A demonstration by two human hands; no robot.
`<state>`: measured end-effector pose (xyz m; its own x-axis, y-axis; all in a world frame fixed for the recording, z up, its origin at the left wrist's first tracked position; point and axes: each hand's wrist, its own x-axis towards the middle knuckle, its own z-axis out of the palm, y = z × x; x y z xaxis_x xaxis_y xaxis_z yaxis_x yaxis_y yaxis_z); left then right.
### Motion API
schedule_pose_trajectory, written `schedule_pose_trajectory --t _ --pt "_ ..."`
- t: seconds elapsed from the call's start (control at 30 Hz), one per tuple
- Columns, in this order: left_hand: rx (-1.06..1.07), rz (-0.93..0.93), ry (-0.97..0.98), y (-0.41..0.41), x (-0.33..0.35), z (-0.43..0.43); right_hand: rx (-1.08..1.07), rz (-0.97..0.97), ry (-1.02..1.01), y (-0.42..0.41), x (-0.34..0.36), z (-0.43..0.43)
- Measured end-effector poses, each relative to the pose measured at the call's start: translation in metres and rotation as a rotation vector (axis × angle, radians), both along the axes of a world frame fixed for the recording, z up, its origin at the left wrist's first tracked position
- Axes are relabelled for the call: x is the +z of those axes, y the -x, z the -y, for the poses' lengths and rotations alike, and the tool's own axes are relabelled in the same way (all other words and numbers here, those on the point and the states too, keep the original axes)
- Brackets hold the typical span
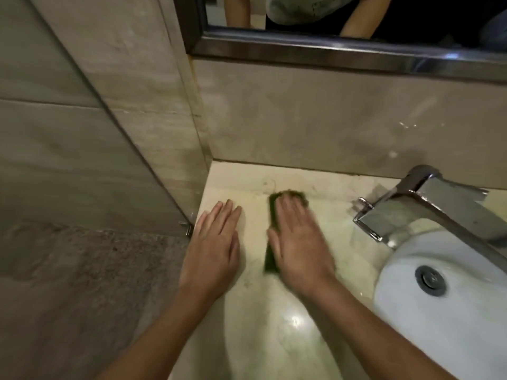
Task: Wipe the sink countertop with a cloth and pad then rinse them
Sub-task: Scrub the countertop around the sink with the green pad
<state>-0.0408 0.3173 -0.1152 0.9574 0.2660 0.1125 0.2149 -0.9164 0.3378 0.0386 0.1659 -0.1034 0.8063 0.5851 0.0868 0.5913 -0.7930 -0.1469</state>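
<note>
Countertop [288,319] (pale marble): green pad [272,250], blurred.

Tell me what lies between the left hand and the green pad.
Only a bare strip of pale marble countertop, in the head view, separates the flat left hand from the green rectangular scouring pad.

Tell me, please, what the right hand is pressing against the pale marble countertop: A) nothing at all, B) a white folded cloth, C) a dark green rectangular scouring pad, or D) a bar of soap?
C: the right hand lies flat, fingers straight, on the dark green rectangular scouring pad on the pale marble countertop.
</note>
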Motion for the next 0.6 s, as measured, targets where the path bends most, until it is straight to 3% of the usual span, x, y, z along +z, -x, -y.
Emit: schedule_pose_trajectory --t 0.13,0.2,0.3,0.4,0.47,0.6 --pt "0.01 -0.024 0.016 0.002 0.004 0.0 0.214 -0.119 0.045 0.049 0.008 0.054" --pt "0.003 -0.012 0.025 0.001 0.004 -0.001 0.1 -0.11 0.029 0.027 0.003 0.08" --pt "0.015 0.015 0.026 0.0 0.002 -0.001 -0.095 -0.047 -0.01 -0.007 -0.001 0.051" --pt "0.015 0.015 0.043 0.001 0.006 0.002 0.102 -0.079 0.002 0.034 0.001 0.033" --pt "0.023 0.011 0.055 0.002 0.008 0.002 0.212 -0.119 0.035 0.06 0.006 0.065" --pt "0.02 0.037 0.053 0.002 0.004 0.001 -0.014 -0.053 -0.001 0.013 -0.001 0.096"
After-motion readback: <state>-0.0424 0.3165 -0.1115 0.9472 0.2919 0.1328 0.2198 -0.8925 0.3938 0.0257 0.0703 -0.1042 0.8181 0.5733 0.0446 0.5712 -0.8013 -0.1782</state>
